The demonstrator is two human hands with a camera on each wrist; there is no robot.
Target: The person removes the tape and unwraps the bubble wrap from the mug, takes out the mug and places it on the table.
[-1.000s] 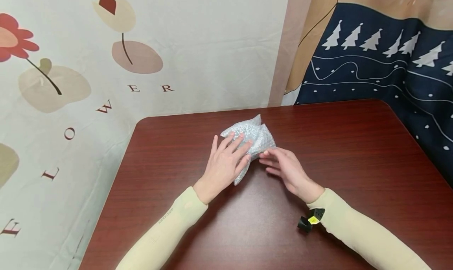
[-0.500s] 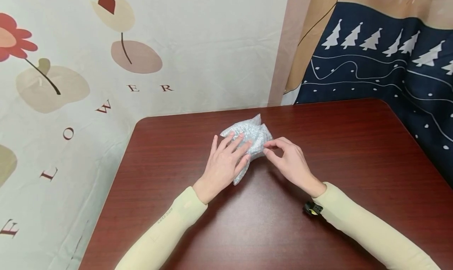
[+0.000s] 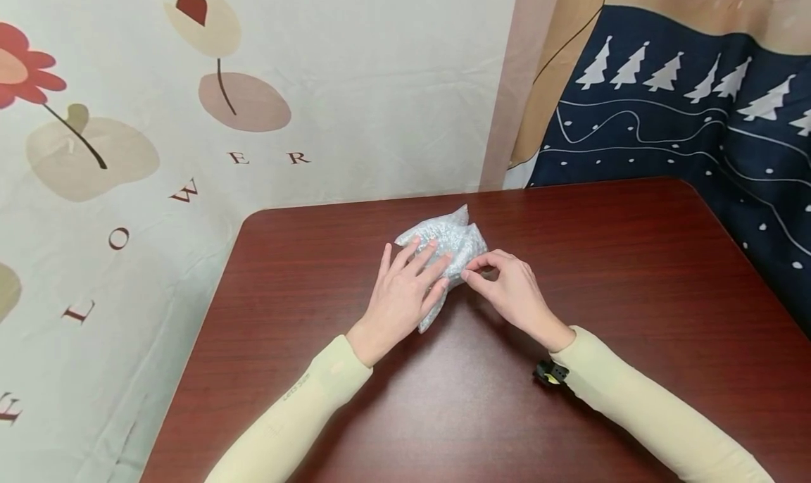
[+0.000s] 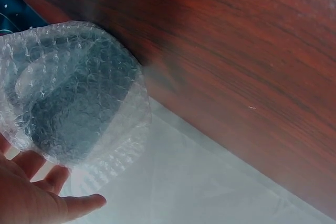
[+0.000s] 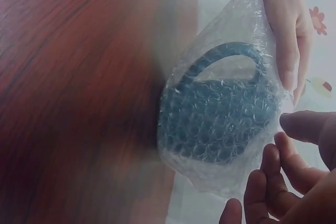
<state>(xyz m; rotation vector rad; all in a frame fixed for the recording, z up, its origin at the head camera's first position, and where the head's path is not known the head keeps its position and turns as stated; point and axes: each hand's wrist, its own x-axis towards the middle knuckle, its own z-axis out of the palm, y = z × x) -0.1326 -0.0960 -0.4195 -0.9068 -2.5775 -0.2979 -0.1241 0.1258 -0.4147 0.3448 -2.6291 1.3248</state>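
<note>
A bubble-wrap bundle (image 3: 437,226) sits on the table near its far edge. Through the clear bubble wrap (image 5: 215,177) in the right wrist view shows a blue-grey mug (image 5: 218,119) with a looped handle. My left hand (image 3: 395,296) rests on the bundle from the left, fingers spread and straight. With thumb and forefinger, my right hand (image 3: 516,293) pinches the wrap at the bundle's right side; its other fingers are loosely bent. In the left wrist view, part of the left hand (image 4: 42,192) lies below the wrapped mug.
The dark red wooden table (image 3: 285,293) has a rounded far left corner. Behind it hangs a pale cloth (image 3: 380,82) with printed flowers and letters. At the right hangs a navy cloth (image 3: 659,131) with white trees. A small black device (image 3: 551,372) is at the right wrist.
My right hand has turned from loosely bent fingers to a thumb-and-forefinger pinch on the wrap, then shifted slightly left. The left hand and the bundle have stayed nearly still.
</note>
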